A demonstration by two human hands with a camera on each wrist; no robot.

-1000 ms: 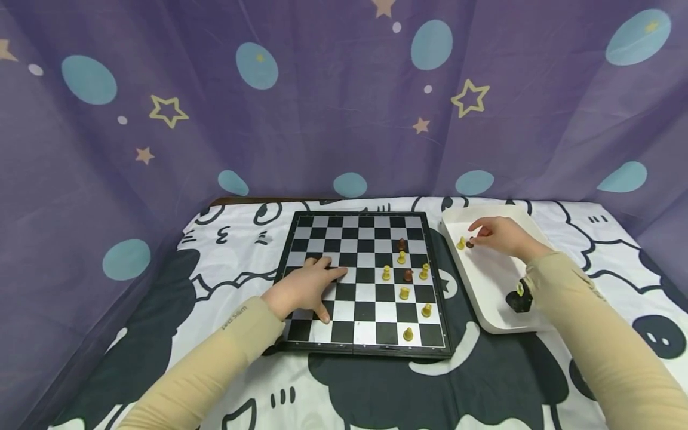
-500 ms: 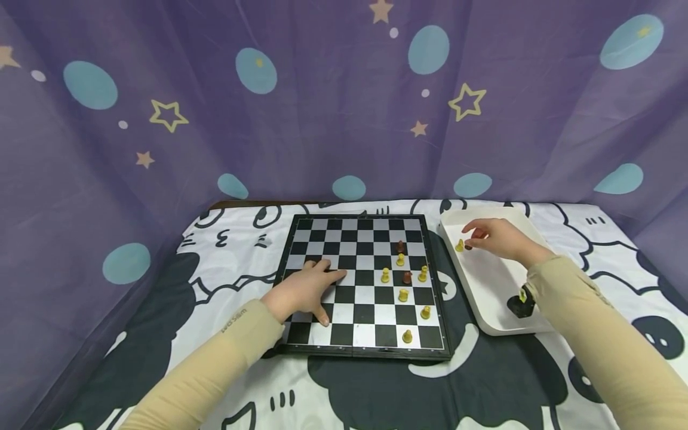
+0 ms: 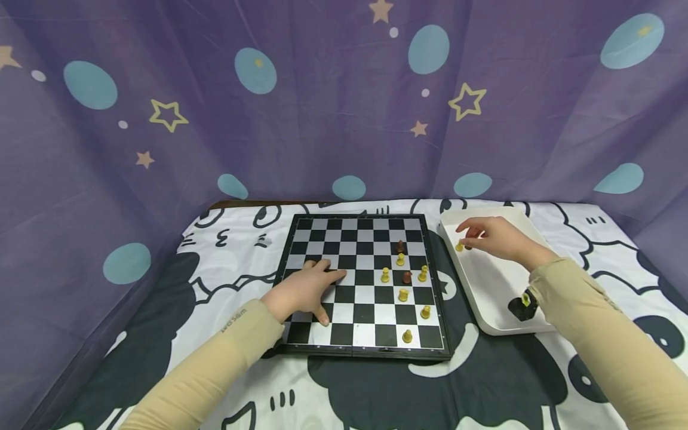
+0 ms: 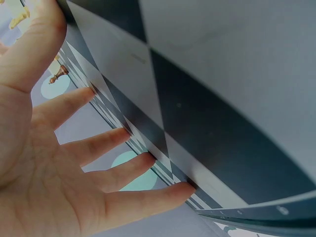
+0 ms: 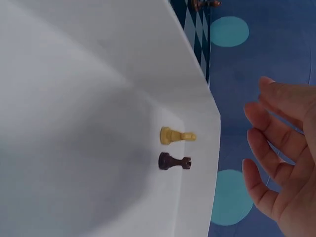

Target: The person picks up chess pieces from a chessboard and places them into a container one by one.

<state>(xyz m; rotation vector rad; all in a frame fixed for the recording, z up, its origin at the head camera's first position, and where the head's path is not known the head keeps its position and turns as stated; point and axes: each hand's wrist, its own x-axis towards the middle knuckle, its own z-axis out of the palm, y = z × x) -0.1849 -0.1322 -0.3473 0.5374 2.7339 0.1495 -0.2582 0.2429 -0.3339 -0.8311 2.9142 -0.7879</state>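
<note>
My left hand (image 3: 306, 289) rests on the left side of the chessboard (image 3: 365, 313), fingers and thumb spread. In the left wrist view its fingertips (image 4: 185, 190) touch the squares. My right hand (image 3: 497, 237) hovers over the far left corner of the white tray (image 3: 486, 316), fingers loosely bent and holding nothing. Below it in the tray stand a yellow chess piece with a rounded top (image 5: 177, 136) and, close beside it, a dark brown rook (image 5: 174, 161). The right wrist view shows a gap between these pieces and the fingertips.
Several yellow pieces, among them a pawn (image 3: 407, 336), stand on the board's right half with two red-brown pieces, one a knight-like shape (image 3: 407, 278). A patterned cloth (image 3: 242, 233) covers the table. A purple curtain (image 3: 333, 137) hangs behind.
My right hand has shifted slightly left, from above the brown rook toward the yellow piece. The head view has tilted a little. My left hand stays put on the board.
</note>
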